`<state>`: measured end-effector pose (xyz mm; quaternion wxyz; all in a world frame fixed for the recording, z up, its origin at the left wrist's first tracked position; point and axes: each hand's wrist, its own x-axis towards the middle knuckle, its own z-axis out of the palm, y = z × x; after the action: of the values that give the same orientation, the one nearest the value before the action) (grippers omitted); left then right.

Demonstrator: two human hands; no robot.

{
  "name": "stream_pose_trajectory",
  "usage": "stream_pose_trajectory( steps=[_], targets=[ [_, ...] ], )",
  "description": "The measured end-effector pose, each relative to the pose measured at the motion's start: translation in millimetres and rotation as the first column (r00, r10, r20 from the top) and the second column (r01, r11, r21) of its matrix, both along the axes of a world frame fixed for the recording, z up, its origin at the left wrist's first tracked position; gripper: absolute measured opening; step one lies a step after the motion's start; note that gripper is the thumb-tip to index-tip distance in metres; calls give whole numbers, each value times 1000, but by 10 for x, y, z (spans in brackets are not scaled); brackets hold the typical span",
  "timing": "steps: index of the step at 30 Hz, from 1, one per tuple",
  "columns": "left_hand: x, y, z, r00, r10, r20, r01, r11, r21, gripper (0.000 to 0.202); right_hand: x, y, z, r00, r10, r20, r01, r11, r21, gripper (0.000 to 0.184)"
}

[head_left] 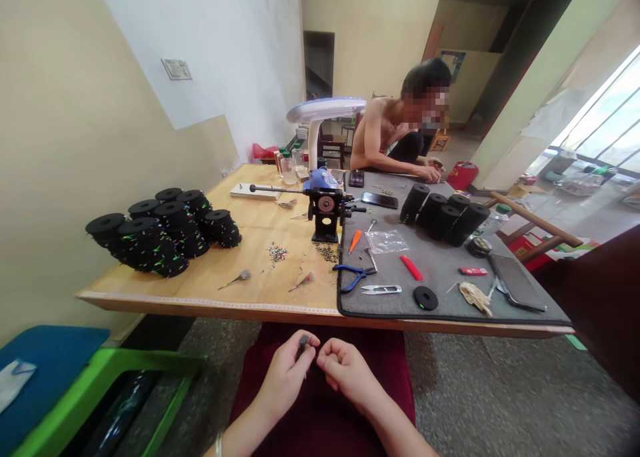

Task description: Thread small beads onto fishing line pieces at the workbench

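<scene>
My left hand (285, 373) is closed around a small dark object (303, 343), whose kind I cannot make out. Close beside it, the thumb and forefinger of my right hand (347, 371) are pinched together; whatever they hold is too small to see. Both hands are over my dark red-clad lap, in front of the table edge. On the table beyond them lie spring scissors (383, 289), blue-handled pliers (353, 278), a black foam spool (425, 298) and two bristly, tufted small pieces, one nearer the middle (303, 281) and one farther left (237, 279).
Stacked black spools (145, 233) fill the table's left side, with more on the grey mat (435, 257). A winding device (326, 210) and a lamp (325, 110) stand mid-table. Another person (385, 130) sits at the far side. A green stool frame (105, 377) is at lower left.
</scene>
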<state>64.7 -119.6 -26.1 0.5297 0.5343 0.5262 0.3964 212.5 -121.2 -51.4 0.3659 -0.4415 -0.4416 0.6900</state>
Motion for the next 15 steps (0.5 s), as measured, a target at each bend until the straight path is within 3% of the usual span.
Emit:
stream_pose_trajectory(
  steps=[7, 15],
  targets=[
    [24, -17, 92, 998, 3, -69, 1, 998, 61, 12, -71, -7, -15, 998, -54, -35, 52, 996, -67, 32],
    [18, -1, 42, 1000, 27, -2, -26, 999, 44, 9, -63, -9, -20, 994, -93, 64, 92, 996, 17, 18]
  ],
)
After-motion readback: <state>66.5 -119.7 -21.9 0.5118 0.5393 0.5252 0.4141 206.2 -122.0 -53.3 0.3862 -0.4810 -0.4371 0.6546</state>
